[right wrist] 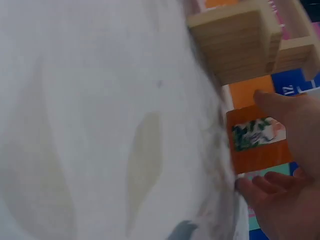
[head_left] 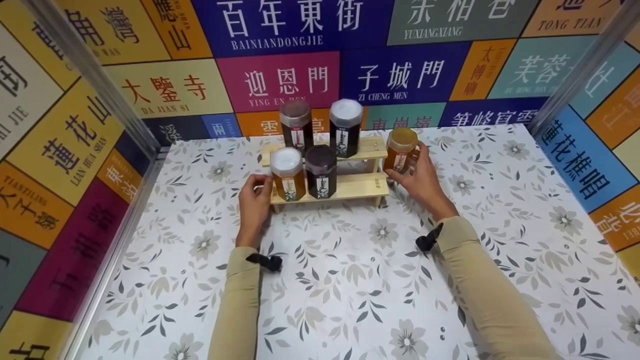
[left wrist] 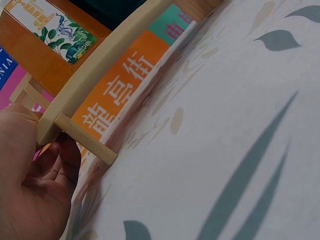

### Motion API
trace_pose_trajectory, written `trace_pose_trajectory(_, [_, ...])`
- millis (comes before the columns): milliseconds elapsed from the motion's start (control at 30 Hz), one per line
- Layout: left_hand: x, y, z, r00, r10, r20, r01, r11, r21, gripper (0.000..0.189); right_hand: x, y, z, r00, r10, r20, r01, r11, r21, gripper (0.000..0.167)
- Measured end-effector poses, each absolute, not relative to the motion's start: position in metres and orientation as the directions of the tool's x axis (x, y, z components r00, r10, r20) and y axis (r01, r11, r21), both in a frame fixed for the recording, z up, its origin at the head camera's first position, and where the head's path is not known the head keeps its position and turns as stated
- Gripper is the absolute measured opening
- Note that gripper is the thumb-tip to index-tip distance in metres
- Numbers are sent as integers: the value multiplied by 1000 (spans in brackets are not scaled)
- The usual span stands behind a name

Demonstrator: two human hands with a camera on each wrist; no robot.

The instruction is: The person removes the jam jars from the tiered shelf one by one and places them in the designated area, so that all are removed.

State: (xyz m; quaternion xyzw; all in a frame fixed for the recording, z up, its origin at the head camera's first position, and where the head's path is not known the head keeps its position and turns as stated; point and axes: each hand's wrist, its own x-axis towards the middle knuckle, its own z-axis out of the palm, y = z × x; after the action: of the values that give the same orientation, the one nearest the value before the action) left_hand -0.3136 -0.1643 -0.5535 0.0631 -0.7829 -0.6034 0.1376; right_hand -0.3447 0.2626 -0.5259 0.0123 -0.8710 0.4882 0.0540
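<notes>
A two-tier wooden rack (head_left: 356,188) stands toward the back of the table. My left hand (head_left: 254,202) pinches the left end of its lower shelf board (left wrist: 80,90), with fingers curled beneath. On that lower tier are an amber jar with a whitish lid (head_left: 289,181) and a dark jar (head_left: 321,175). The upper tier bears a dark jar with a brownish lid (head_left: 296,127) and a dark jar with a pale lid (head_left: 346,131). Right of the rack, my right hand (head_left: 422,181) grips an amber jar with a yellowish lid (head_left: 400,152) between thumb and fingers.
The table (head_left: 350,300) has a white cloth with grey flowers and leaves. Colourful panels with large lettering (head_left: 287,80) rise behind it and along both sides. Metal posts (head_left: 575,65) stand at the back corners. A black strap (head_left: 429,240) sits on each sleeve cuff.
</notes>
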Motion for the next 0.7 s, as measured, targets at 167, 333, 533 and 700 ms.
trace_pose_trajectory(167, [-315,-168,-554,-950,-261,171,96,275,956,19,-332,251,-501,-960,87,267,-180,537,-824,105])
trace_pose_trajectory(333, [-314,-169,-557,-947,-266,182,109,269,957,20,-314,223,-480,-866,94,492,-377,522,-765,82])
trace_pose_trajectory(533, [-314,-166,-557,-948,-277,159,80,274,958,21,-294,173,-476,-860,-35,510,-483,379,-789,69])
trace_pose_trajectory(700, [-312,-164,-554,-949,-280,143,62,279,958,21,-284,134,-485,-893,-133,430,-450,267,-852,75])
